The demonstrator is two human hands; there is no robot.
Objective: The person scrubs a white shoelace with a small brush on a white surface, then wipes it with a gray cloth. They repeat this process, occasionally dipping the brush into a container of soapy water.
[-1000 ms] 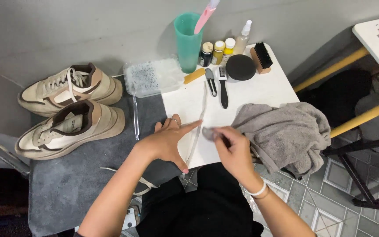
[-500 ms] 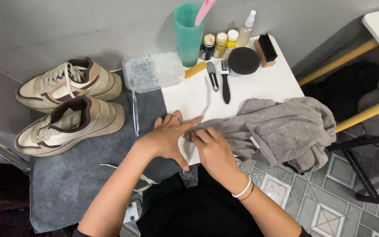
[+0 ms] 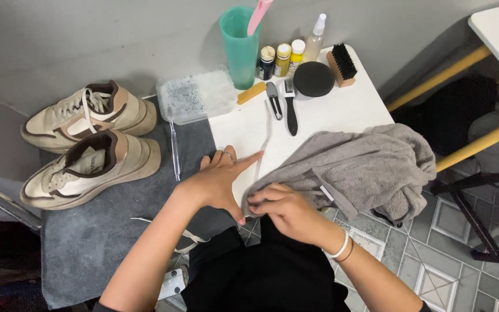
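My left hand (image 3: 220, 182) lies flat on the small white table (image 3: 353, 112) with its fingers spread, forefinger pointing right. A thin white shoelace (image 3: 265, 136) runs down the table and passes under that hand. My right hand (image 3: 281, 211) sits just right of it at the table's front edge, fingers pinched on the left edge of a crumpled grey towel (image 3: 371, 167). The towel covers the table's right front part and hangs over its side. Whether the lace is inside the pinched towel is hidden.
Two beige and brown sneakers (image 3: 88, 115) (image 3: 85, 170) stand on a grey mat (image 3: 99, 242) to the left. A clear tray (image 3: 197, 95), teal cup (image 3: 241, 49), small bottles (image 3: 283, 58), round black tin (image 3: 314, 78) and brushes (image 3: 290, 110) line the table's back. Yellow table legs (image 3: 463, 60) stand right.
The grey towel has been drawn left across the table to my hands. My right hand moved down and left onto its edge; my left hand flattened beside it.
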